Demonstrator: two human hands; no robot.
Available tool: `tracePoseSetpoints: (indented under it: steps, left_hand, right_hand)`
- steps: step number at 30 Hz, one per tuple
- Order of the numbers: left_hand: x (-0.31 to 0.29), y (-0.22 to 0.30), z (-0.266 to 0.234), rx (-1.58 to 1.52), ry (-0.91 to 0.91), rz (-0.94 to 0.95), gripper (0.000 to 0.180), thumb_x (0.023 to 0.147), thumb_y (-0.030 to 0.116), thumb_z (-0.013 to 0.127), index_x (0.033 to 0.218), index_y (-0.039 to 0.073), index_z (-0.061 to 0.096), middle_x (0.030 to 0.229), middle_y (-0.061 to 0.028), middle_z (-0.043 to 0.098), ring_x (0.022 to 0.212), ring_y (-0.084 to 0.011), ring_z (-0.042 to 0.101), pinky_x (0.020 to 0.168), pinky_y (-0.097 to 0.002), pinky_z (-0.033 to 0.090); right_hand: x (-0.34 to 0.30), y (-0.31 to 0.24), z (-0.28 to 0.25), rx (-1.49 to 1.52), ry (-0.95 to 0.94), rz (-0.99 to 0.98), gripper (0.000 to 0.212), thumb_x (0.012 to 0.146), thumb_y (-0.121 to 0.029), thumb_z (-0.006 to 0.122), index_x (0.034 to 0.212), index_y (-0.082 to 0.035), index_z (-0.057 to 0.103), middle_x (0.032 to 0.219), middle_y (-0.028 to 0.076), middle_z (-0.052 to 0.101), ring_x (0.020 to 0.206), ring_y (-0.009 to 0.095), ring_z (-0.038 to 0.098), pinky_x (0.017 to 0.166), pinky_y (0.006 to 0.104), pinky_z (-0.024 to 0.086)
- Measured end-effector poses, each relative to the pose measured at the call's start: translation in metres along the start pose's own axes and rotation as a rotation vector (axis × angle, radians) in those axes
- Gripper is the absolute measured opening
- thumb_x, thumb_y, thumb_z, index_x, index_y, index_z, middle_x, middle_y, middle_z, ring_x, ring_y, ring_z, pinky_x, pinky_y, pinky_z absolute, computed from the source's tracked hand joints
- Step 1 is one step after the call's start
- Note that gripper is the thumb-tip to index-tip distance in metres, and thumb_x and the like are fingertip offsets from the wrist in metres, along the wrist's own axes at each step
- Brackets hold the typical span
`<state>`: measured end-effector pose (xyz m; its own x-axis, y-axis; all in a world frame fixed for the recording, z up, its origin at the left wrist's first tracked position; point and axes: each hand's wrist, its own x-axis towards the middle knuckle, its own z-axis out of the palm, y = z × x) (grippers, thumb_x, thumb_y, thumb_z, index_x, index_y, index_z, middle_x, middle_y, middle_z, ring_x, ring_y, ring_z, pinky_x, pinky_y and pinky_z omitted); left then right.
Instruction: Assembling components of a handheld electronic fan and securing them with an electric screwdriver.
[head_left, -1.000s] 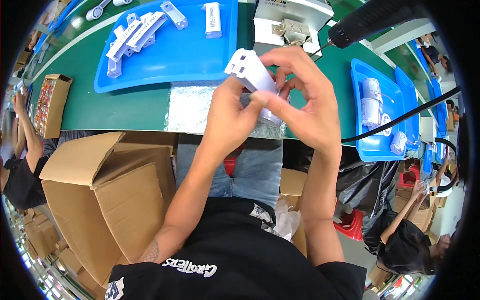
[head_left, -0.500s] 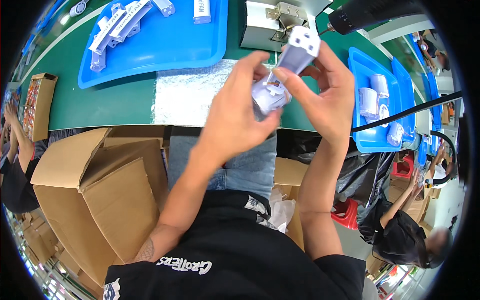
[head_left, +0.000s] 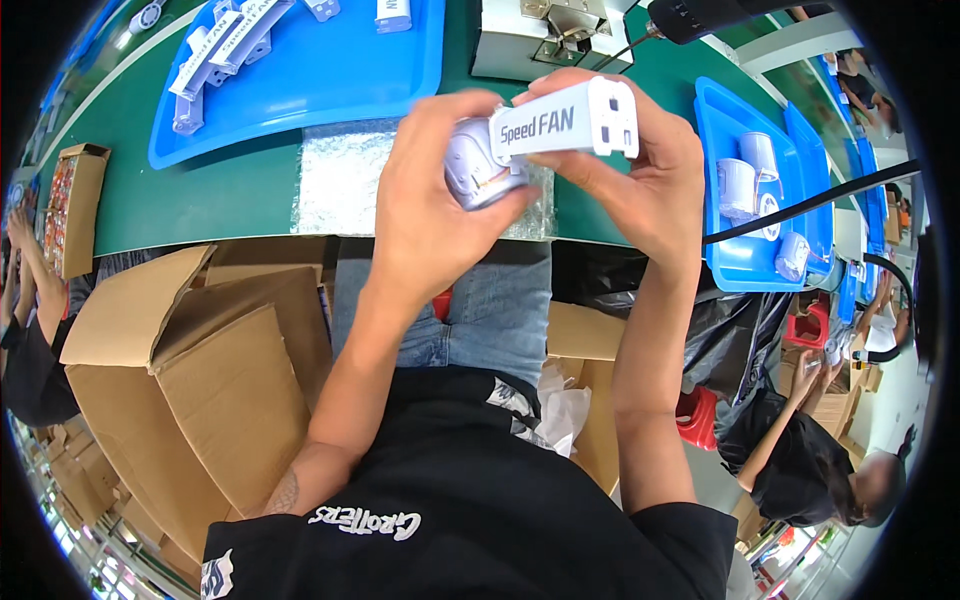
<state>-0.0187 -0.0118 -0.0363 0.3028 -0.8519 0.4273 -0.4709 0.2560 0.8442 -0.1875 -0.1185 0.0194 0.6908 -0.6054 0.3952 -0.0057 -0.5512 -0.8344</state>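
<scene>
Above the table edge, my left hand (head_left: 418,205) wraps round a rounded white fan motor housing (head_left: 472,168). A white fan handle (head_left: 555,122), long and box-shaped with dark print on its side, is gripped in my right hand (head_left: 655,195) between thumb and fingers. Its square end with small slots points right. The handle's left end meets the motor housing; whether they are fastened I cannot tell. Beneath my hands lies a silvery wrapped mat (head_left: 335,185) on the green tabletop (head_left: 200,205).
A blue tray (head_left: 390,100) with more white handles lies at far left. A metal fixture (head_left: 500,50) and a black electric screwdriver (head_left: 690,18) are at the back. Right, another blue tray (head_left: 745,275) holds white cylindrical housings (head_left: 737,188); a black cable (head_left: 800,205) crosses it. Cardboard boxes (head_left: 220,370) stand below.
The handle has turned from steeply upright to nearly level, its printed side now showing. My left hand has shifted left and up with the motor housing. The view has shifted slightly.
</scene>
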Motion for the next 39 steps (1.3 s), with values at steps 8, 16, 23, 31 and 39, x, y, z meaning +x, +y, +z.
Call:
tracePoseSetpoints:
  steps: [8, 16, 23, 31, 39]
  left_hand:
    - [0.0, 0.002, -0.003, -0.201, -0.017, -0.084, 0.07, 0.068, 0.01, 0.094, 0.129, 0.007, 0.06, 0.117, -0.0109, 0.071, 0.11, -0.0266, 0.07, 0.096, -0.0382, 0.055]
    - [0.002, 0.006, -0.005, -0.199, -0.052, -0.084, 0.063, 0.07, 0.008, 0.092, 0.126, 0.007, 0.063, 0.115, -0.0101, 0.072, 0.107, -0.025, 0.071, 0.093, -0.0359, 0.055]
    - [0.003, 0.004, -0.007, -0.239, -0.058, -0.073, 0.06, 0.07, 0.008, 0.092, 0.125, 0.006, 0.067, 0.116, -0.0096, 0.072, 0.106, -0.0242, 0.071, 0.093, -0.0343, 0.054]
    - [0.008, 0.006, -0.008, -0.22, -0.033, -0.09, 0.055, 0.068, 0.01, 0.093, 0.117, 0.003, 0.068, 0.106, -0.0105, 0.074, 0.097, -0.0218, 0.071, 0.086, -0.0342, 0.055]
    - [0.024, 0.013, -0.043, -0.269, -0.006, -0.049, 0.055, 0.073, 0.014, 0.094, 0.12, 0.004, 0.068, 0.112, -0.0081, 0.074, 0.106, -0.0192, 0.07, 0.095, -0.035, 0.054]
  right_hand:
    - [-0.003, 0.001, 0.012, -0.091, 0.062, -0.122, 0.043, 0.078, 0.002, 0.085, 0.12, 0.003, 0.073, 0.113, 0.011, 0.078, 0.103, 0.021, 0.076, 0.09, 0.032, 0.061]
    - [-0.002, -0.001, 0.003, -0.225, 0.005, -0.211, 0.047, 0.071, 0.0, 0.083, 0.117, -0.002, 0.075, 0.114, 0.012, 0.077, 0.103, 0.027, 0.076, 0.089, 0.034, 0.059]
    - [-0.002, 0.004, 0.002, -0.16, -0.007, -0.149, 0.047, 0.07, 0.002, 0.081, 0.117, -0.002, 0.075, 0.112, 0.012, 0.078, 0.102, 0.027, 0.077, 0.088, 0.0333, 0.059]
    - [0.006, 0.002, 0.002, -0.145, 0.037, -0.022, 0.041, 0.074, -0.002, 0.083, 0.114, 0.001, 0.074, 0.106, 0.013, 0.078, 0.097, 0.027, 0.078, 0.084, 0.0326, 0.059]
    - [-0.011, -0.007, 0.006, 0.082, 0.136, 0.002, 0.063, 0.081, -0.017, 0.088, 0.137, 0.0, 0.065, 0.135, 0.015, 0.068, 0.119, 0.024, 0.069, 0.096, 0.0367, 0.058]
